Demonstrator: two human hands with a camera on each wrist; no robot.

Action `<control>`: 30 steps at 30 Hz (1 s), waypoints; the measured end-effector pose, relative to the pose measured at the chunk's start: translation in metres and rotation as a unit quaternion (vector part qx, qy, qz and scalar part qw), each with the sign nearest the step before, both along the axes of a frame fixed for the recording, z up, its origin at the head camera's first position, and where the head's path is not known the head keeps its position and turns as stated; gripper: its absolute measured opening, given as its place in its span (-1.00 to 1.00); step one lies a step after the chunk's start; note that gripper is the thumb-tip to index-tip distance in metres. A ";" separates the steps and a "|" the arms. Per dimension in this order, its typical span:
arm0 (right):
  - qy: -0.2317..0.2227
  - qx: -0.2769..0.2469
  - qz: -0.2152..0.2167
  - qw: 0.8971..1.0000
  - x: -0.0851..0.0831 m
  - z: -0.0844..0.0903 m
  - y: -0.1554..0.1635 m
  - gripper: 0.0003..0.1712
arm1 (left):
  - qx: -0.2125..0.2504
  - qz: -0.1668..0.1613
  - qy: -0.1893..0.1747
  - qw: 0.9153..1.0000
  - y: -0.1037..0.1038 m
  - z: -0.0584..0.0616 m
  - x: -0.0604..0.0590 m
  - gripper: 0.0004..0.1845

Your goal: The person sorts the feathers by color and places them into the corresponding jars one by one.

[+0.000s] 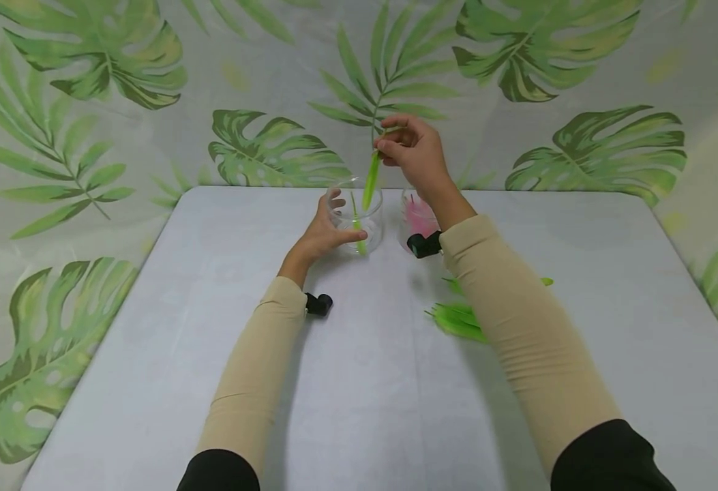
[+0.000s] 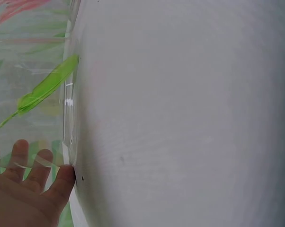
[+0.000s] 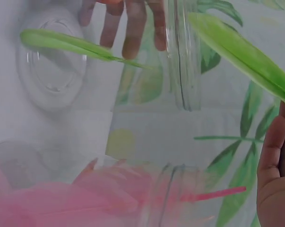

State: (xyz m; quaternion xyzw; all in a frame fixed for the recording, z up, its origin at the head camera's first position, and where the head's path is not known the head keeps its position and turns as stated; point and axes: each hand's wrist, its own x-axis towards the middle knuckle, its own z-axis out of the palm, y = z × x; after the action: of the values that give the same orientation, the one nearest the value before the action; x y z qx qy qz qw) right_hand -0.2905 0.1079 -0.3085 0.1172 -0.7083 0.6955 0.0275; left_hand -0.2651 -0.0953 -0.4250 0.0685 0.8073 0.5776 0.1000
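Note:
A clear glass jar [image 1: 359, 221] stands on the white table [image 1: 211, 341] near its far edge. My left hand [image 1: 328, 228] curls round the jar's left side and holds it; its fingers [image 2: 26, 168] lie against the glass [image 2: 69, 118]. One green feather [image 1: 356, 228] [image 3: 66, 43] stands inside the jar. My right hand [image 1: 414, 151] is above the jar and pinches another green feather [image 1: 371, 179] [image 3: 242, 52] by its upper end, its tip hanging into the jar's mouth. A second clear jar [image 1: 416, 218] holding pink feathers [image 3: 85, 194] stands just to the right.
Several loose green feathers [image 1: 457, 319] lie on the table beneath my right forearm. A leaf-patterned cloth [image 1: 119, 102] hangs behind and around the table. Small black cameras sit on both wrists.

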 end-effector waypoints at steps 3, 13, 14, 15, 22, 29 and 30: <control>0.008 0.010 0.002 1.000 0.000 -0.005 -0.002 -0.68 | 0.001 -0.003 -0.004 1.000 0.001 0.001 0.000 0.17; 0.016 0.096 0.038 0.995 0.000 -0.021 -0.013 -0.81 | 0.014 0.002 -0.003 1.000 0.001 0.000 -0.001 0.15; 0.017 0.104 0.043 0.993 0.000 -0.022 -0.014 -0.81 | 0.015 0.002 -0.002 1.000 0.001 -0.001 -0.001 0.15; 0.018 0.110 0.048 0.993 0.000 -0.022 -0.015 -0.80 | 0.016 0.003 -0.003 1.000 0.001 -0.001 -0.001 0.15; 0.018 0.136 0.062 0.989 -0.001 -0.022 -0.015 -0.78 | 0.023 0.000 -0.004 1.000 0.000 0.000 -0.002 0.14; 0.019 0.180 0.076 0.981 -0.002 -0.024 -0.012 -0.71 | 0.013 -0.003 -0.011 1.000 0.000 0.000 -0.001 0.14; 0.020 0.190 0.080 0.978 -0.002 -0.023 -0.012 -0.68 | 0.013 -0.002 -0.011 1.000 0.000 0.000 -0.001 0.14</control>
State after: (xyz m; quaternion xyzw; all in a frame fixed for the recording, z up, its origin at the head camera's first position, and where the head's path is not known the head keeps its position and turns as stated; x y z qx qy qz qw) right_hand -0.2923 0.0962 -0.3315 0.1907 -0.8154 0.5454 -0.0366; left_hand -0.2657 -0.0950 -0.4245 0.0655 0.7986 0.5882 0.1093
